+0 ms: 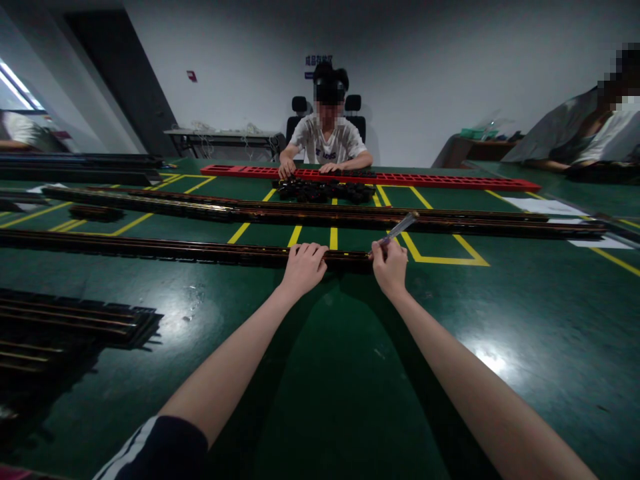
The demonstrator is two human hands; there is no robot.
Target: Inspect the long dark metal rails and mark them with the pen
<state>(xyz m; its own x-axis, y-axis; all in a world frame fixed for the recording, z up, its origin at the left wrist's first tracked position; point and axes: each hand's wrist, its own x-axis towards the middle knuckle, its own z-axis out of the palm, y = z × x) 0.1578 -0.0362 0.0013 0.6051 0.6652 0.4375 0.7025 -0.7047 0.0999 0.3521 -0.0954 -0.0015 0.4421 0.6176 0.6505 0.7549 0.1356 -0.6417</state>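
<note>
Long dark strip (215,253) on a green tabletop (505,320), its right end at the person's hands.
The left hand (304,270) lies over the strip, fingers bent and close together; whether the thumb clamps cannot be told; the right hand (391,265) pinches a slim tool (403,225), its pale, translucent-looking end pointing up and away; the strip looks slender, glossy and ridged with coppery lines, probably light and fairly stiff but whippy over such length, perhaps slippery; a hold near the end, plus support farther left, would seem best.
</note>
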